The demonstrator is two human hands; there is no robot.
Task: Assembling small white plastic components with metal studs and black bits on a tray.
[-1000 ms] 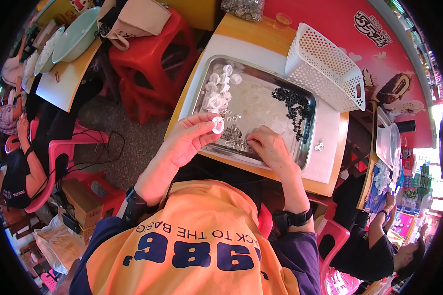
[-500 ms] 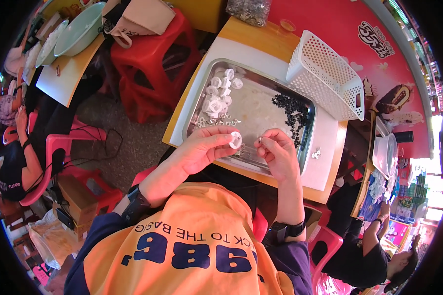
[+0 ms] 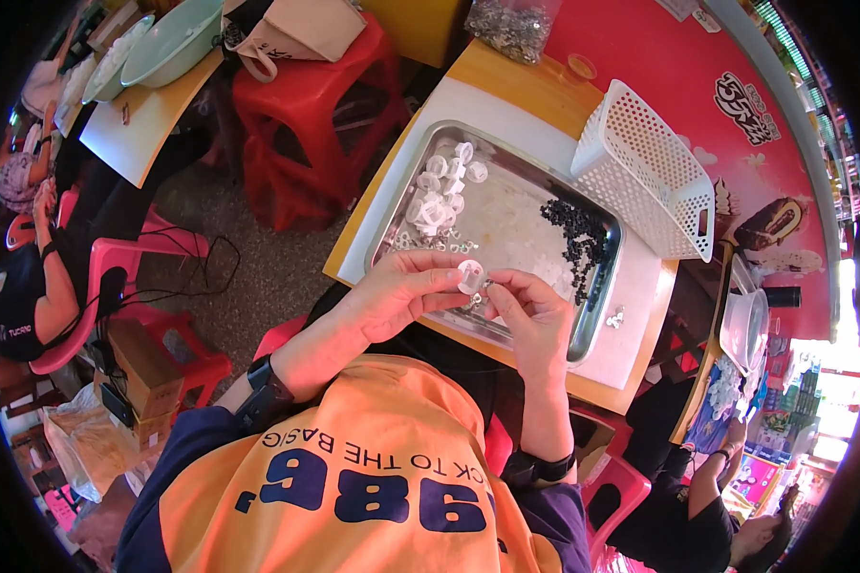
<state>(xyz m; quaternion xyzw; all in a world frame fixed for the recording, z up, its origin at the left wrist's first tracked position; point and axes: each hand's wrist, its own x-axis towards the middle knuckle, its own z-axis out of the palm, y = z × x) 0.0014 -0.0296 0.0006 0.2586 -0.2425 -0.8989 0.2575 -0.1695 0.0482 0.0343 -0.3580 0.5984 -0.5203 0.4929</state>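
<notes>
My left hand (image 3: pixel 401 294) pinches a small round white plastic part (image 3: pixel 470 277) over the near edge of a shallow metal tray (image 3: pixel 506 224). Close against that part, the thumb and fingertips of my right hand (image 3: pixel 537 320) are closed on a small metal piece (image 3: pixel 488 285), mostly hidden by the fingers. In the tray's left side lie a heap of white plastic parts (image 3: pixel 434 212) and, nearer me, scattered small metal pieces (image 3: pixel 449 244). Many small black pieces (image 3: pixel 579 239) are spread along its right side.
A white perforated basket (image 3: pixel 645 172) stands beyond the tray's right. A clear bag of metal pieces (image 3: pixel 512 29) lies at the far edge. Some small pieces (image 3: pixel 616 317) rest on the white board. Left are a red stool (image 3: pixel 306 115) and green basin (image 3: pixel 172 48); people sit on both sides.
My right hand has moved left, bringing the metal piece up to the white plastic part. My left hand keeps its hold on that part. The view has shifted slightly.
</notes>
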